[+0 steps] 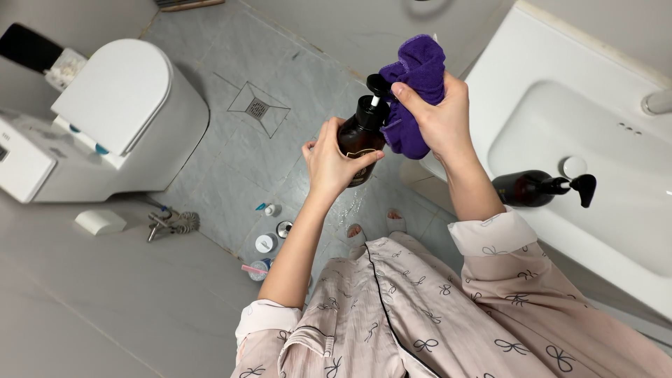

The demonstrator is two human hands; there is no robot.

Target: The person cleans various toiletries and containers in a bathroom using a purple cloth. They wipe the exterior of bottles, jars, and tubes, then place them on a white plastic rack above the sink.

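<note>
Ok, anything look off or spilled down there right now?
Yes. Water is splashed on the floor tiles just below the pump bottle in the left hand. A second bottle lies on its side on the sink edge. The right hand presses a purple cloth against the pump.

The left hand point(334, 159) covered much of the bottle point(359, 137) — its label unreadable. The tap point(658, 102) ran off the right edge; small floor items point(268, 241) were indistinct.
</note>
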